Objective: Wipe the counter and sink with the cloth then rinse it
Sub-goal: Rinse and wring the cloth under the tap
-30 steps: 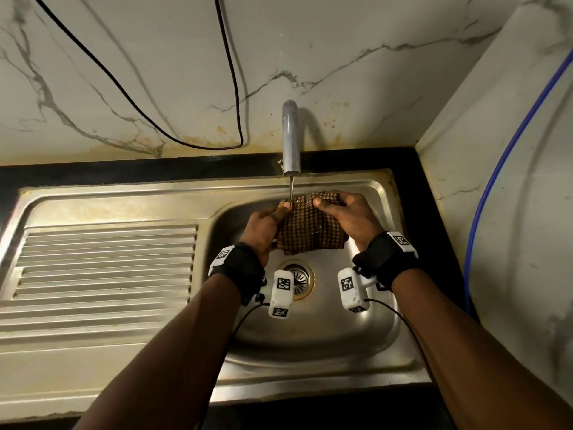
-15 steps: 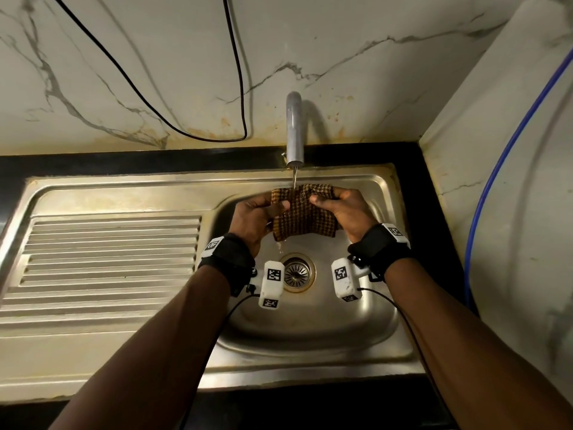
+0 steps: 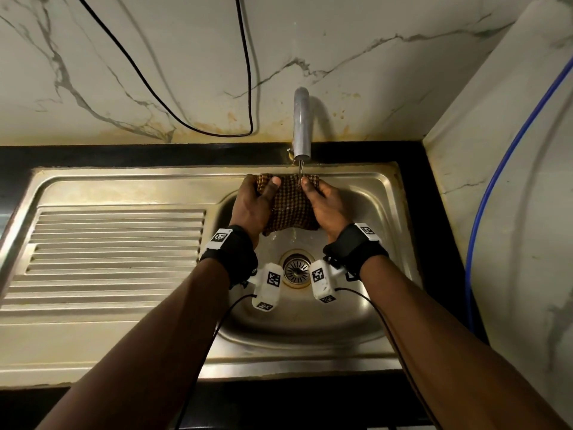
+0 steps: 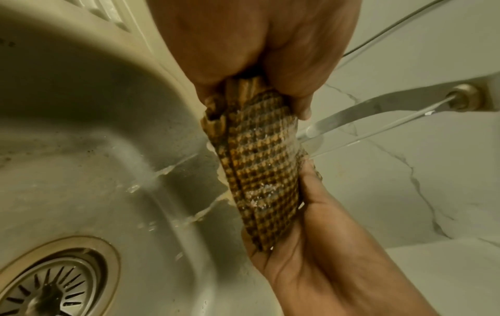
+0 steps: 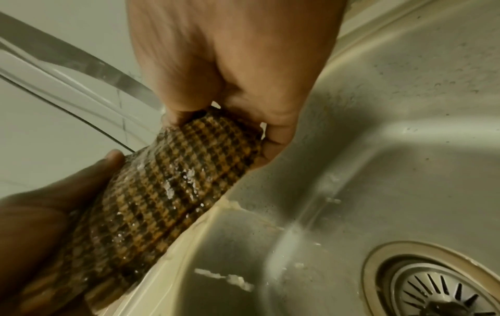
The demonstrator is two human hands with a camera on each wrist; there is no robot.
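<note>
**A:** Where's the cloth (image 3: 290, 206) at this point?

**B:** Over the sink (image 3: 310, 330) basin, up near its back wall, held between both hands. Brown checked weave, folded into layers, wet. Beads of water shine on it in both wrist views.

**A:** Grip on each side?

**B:** Left hand (image 3: 252, 206): closed on the cloth's left edge, thumb on the near face, fingers behind. Right hand (image 3: 325, 206): the same on the right edge, thumb pinching at the top corner. The cloth hangs stretched between them, lower edge free above the basin floor.

**A:** Tap?

**B:** The faucet (image 3: 301, 125) spout stands straight above the cloth's top edge. A thin stream (image 3: 300, 167) falls from it and lands on the cloth beside the right thumb. From the left wrist view, water runs off the cloth's lower side and splashes the basin wall.

**A:** Drain?

**B:** The strainer (image 3: 296, 268) sits in the basin floor below the hands, nearer me than the cloth, uncovered. Wet streaks around it.

**A:** Anything else close by?

**B:** The ribbed drainboard (image 3: 114, 243) to the left of the basin. A strip of black counter (image 3: 124, 155) behind the sink. A black cable (image 3: 198, 128) loops on the marble wall; a blue hose (image 3: 496, 169) runs down the right side. Both wrists carry black bands with white tagged camera units.
</note>
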